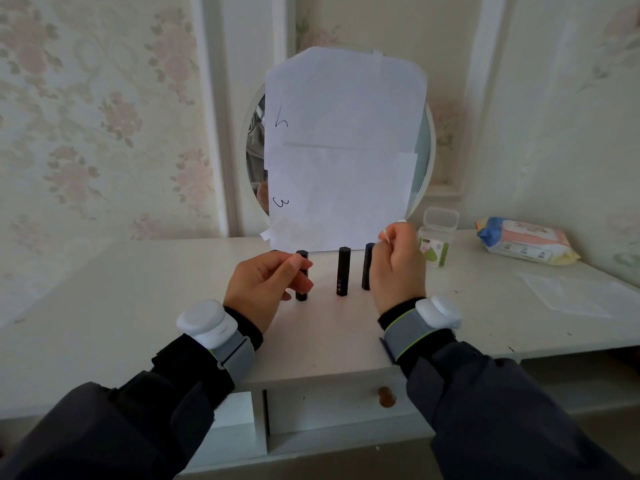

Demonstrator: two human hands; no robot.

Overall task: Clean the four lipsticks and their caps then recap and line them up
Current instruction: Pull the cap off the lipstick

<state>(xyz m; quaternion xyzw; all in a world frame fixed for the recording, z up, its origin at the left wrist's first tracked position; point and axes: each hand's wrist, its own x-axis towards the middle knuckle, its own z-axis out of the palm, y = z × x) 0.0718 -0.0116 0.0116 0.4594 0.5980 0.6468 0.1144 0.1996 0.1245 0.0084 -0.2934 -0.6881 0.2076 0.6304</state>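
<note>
Landmark for all positions: the middle lipstick (343, 271), standing upright and capped on the white dressing table (104, 306).

Nearest the camera, below and in front of the middle lipstick, a drawer front carries a brown knob (386, 397). Both forearms come in from the lower edge in dark sleeves, each wrist wearing a grey strap with a white device.

The left hand (265, 289) sits just left of the middle lipstick. Its fingers are curled, thumb and fingertips closing on the left lipstick (302, 289), which stands upright and is partly covered by the fingers.

The right hand (398, 268) is raised just right of the middle lipstick, back toward the camera. Its thumb and forefinger pinch a small white item, seemingly a cotton swab (383, 236); identity not certain. The right lipstick (367, 266) stands upright directly behind this hand, partly hidden. A fourth lipstick cannot be confirmed; only a dark sliver shows beyond the left hand.

Farther right of the middle lipstick: a clear swab box (437, 240) with its lid open, then a pack of wet wipes (524, 240) near the wall. A flat sheet (575, 294) lies on the table well right.

Behind the middle lipstick, a round mirror (254, 150) is covered with white paper (343, 150) bearing handwritten marks.
</note>
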